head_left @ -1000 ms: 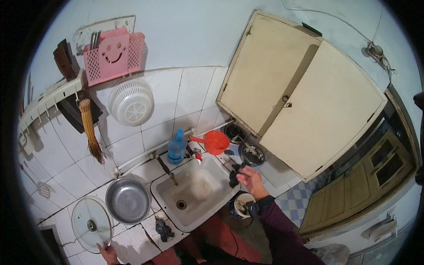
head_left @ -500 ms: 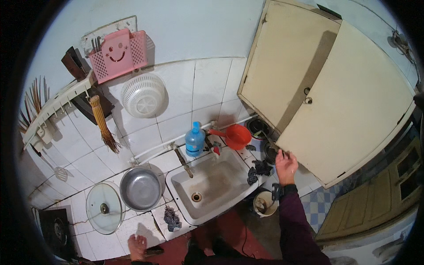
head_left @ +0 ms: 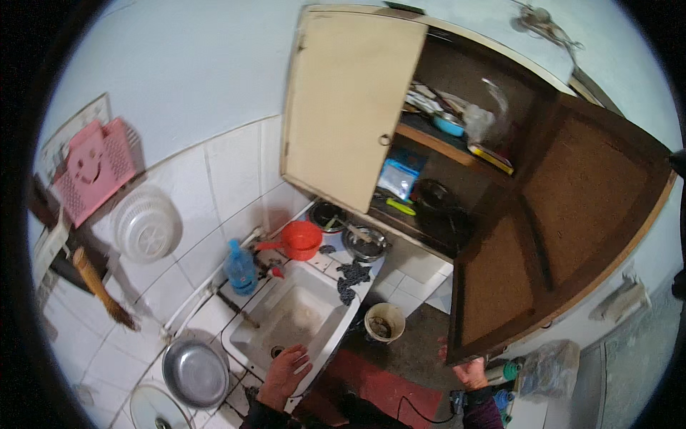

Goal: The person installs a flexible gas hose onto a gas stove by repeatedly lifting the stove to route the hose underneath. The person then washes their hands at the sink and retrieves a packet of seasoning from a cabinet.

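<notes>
The right door (head_left: 572,207) of the cream wall cabinet stands swung wide, its brown inner side showing. At its lower corner is my right hand (head_left: 471,373), closed round the edge, with the fingers partly hidden. My left hand (head_left: 287,368) hangs over the near rim of the white sink (head_left: 336,336), fingers apart and holding nothing. Inside the cabinet, a light-blue bowl (head_left: 449,125) and a clear plastic bag (head_left: 482,121) rest on the upper shelf. The lower shelf bears a blue-and-white packet (head_left: 398,179), a bright green item (head_left: 401,206) and a dark round pot (head_left: 434,194).
The cabinet's left door (head_left: 354,100) is closed. Round the sink stand a metal basin (head_left: 195,373), a blue plastic bottle (head_left: 241,272), a red ladle (head_left: 301,240) and dark rags (head_left: 350,279). A bucket (head_left: 384,323) is on the floor; a black cable (head_left: 421,418) lies across it.
The right cabinet door has swung open, exposing the shelves. My right hand has moved down and toward me with it. My left hand has risen over the sink's edge, and the view has turned right.
</notes>
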The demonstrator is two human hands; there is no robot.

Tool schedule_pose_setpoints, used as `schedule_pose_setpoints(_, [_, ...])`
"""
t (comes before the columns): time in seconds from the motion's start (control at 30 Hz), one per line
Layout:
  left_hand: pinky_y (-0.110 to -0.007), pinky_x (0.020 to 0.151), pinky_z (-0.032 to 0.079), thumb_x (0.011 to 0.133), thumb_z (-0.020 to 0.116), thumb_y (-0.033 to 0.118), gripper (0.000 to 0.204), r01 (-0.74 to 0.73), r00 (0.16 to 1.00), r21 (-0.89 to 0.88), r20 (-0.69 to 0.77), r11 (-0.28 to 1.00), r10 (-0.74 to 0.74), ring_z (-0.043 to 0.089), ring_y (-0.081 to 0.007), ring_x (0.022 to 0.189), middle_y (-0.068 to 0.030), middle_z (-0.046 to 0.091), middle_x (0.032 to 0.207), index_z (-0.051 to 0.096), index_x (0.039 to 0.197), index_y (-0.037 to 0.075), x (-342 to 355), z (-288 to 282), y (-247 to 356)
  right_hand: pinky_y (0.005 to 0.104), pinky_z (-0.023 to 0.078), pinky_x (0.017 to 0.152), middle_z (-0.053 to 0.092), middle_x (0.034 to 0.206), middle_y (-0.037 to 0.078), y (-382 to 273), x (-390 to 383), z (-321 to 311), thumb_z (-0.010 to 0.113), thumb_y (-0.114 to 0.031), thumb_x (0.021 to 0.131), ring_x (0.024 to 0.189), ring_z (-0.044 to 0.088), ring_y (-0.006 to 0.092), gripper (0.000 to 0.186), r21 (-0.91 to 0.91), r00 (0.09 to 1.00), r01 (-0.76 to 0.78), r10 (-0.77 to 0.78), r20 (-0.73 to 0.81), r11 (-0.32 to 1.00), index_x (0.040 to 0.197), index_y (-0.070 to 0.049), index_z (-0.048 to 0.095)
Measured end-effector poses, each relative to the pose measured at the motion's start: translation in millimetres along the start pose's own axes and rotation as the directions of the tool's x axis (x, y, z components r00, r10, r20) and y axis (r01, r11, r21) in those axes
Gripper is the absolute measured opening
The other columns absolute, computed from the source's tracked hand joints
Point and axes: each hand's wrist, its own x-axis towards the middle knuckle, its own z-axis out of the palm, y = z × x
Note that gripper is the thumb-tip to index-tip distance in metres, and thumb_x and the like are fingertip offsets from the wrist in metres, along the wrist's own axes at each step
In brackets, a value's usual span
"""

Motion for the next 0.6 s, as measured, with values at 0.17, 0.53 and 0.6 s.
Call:
schedule_pose_setpoints(0.17, [-0.043, 0.103, 0.053, 0.098, 0.067, 0.016, 0.039, -0.28, 0.93, 0.39, 0.337, 0.877, 0.146, 0.062, -0.0256, 0.118, -0.0095, 0.064, 0.127, 0.059, 0.135, 0.008, 85, 75, 3, 0.0414, 0.056, 0.077, 0.071, 0.105, 0.023, -4, -27, -67, 0.051, -0.043, 0.102, 0.082, 0.068, 0.0281, 0.057, 0.1, 0.963, 0.139, -0.111, -0.247, 0.985, 0.13, 0.006, 0.059])
schedule_pose_setpoints(0.53, [-0.043, 0.107, 0.05, 0.099, 0.066, 0.016, 0.043, 0.059, 0.971, 0.074, 0.226, 0.996, -0.074, 0.061, -0.0292, 0.119, -0.0126, 0.061, 0.133, 0.054, 0.138, 0.001, 164, 216, 43, 0.0322, 0.057, 0.068, 0.07, 0.121, 0.016, -2, 157, 55, 0.065, -0.013, 0.101, 0.076, 0.069, 0.0197, 0.044, -0.258, 0.977, -0.105, 0.148, 0.155, 0.96, 0.14, 0.003, 0.053])
schedule_pose_setpoints(0.6, [-0.042, 0.106, 0.049, 0.099, 0.066, 0.017, 0.045, 0.005, 0.974, 0.08, 0.225, 0.997, -0.023, 0.061, -0.0297, 0.12, -0.014, 0.061, 0.135, 0.053, 0.138, 0.0, 161, 215, 45, 0.0315, 0.057, 0.066, 0.069, 0.106, 0.012, -37, 235, 110, 0.066, -0.012, 0.099, 0.073, 0.068, 0.0187, 0.047, -0.251, 0.969, 0.099, -0.035, 0.245, 0.963, 0.141, 0.002, 0.051])
